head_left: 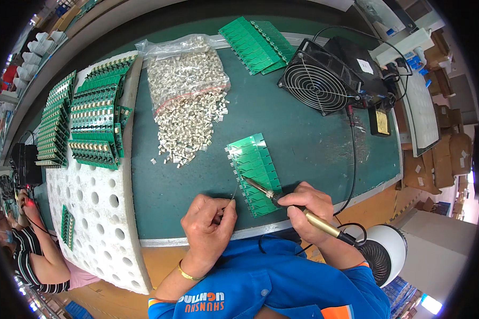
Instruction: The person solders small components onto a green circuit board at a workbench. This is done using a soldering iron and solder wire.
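A green circuit board panel (256, 157) lies on the bench in front of me, with small white connectors along its left edge. My right hand (311, 210) is closed around a soldering iron (322, 224) with a gold-coloured handle. The iron's tip points left and down onto the panel, close to its left edge. Beside that edge, my left hand (210, 220) pinches a thin strand of solder wire (235, 192) between thumb and forefinger. The wire runs up toward the iron's tip; whether the two touch is too small to tell.
A plastic bag (183, 69) spills white connectors (183, 127) onto the green bench. Beyond lie more green panels (250, 45) and a black fan (316, 80). White perforated foam (98, 207) on the left carries stacked boards (93, 114). Another person (42, 255) sits at far left.
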The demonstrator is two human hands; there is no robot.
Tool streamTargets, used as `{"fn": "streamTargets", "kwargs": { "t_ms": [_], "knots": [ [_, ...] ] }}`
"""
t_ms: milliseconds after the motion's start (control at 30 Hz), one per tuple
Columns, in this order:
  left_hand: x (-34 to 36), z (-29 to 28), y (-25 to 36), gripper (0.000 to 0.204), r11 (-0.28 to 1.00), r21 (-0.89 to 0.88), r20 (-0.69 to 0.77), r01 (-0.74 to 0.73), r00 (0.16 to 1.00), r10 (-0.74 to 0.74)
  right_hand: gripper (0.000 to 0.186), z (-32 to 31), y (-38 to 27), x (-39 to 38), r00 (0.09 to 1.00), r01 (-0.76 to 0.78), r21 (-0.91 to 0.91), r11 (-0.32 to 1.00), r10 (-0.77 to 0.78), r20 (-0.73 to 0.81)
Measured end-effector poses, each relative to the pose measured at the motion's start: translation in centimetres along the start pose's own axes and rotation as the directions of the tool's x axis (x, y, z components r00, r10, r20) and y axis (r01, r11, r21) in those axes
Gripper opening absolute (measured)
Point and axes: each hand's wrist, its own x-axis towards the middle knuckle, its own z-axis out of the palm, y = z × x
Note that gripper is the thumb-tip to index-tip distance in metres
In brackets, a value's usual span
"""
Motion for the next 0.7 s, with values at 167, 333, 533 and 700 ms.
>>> {"fn": "streamTargets", "kwargs": {
  "t_ms": [167, 333, 533, 700],
  "knots": [
    [-0.12, 0.15, -0.2, 0.008, 1.0, 0.002, -0.009, -0.012, 1.0, 0.012, 0.016, -0.03, -0.11, 0.19, 1.0, 0.009, -0.011, 1.0, -0.008, 0.015],
    [-0.08, 0.24, -0.35, 0.008, 0.995, 0.05, -0.006, -0.084, 0.996, 0.085, 0.017, -0.09, -0.06, 0.16, 1.0, 0.015, -0.011, 1.0, -0.015, 0.024],
    [0.01, 0.38, -0.54, 0.009, 0.969, 0.142, -0.008, -0.201, 0.979, 0.204, 0.018, 0.04, -0.09, 0.23, 0.999, 0.034, -0.029, 0.999, -0.034, 0.019],
    [0.17, 0.44, -0.42, 0.01, 0.943, 0.21, -0.002, -0.26, 0.964, 0.266, 0.017, 0.02, -0.14, 0.32, 0.998, 0.058, -0.04, 0.998, -0.057, 0.023]
  ]
}}
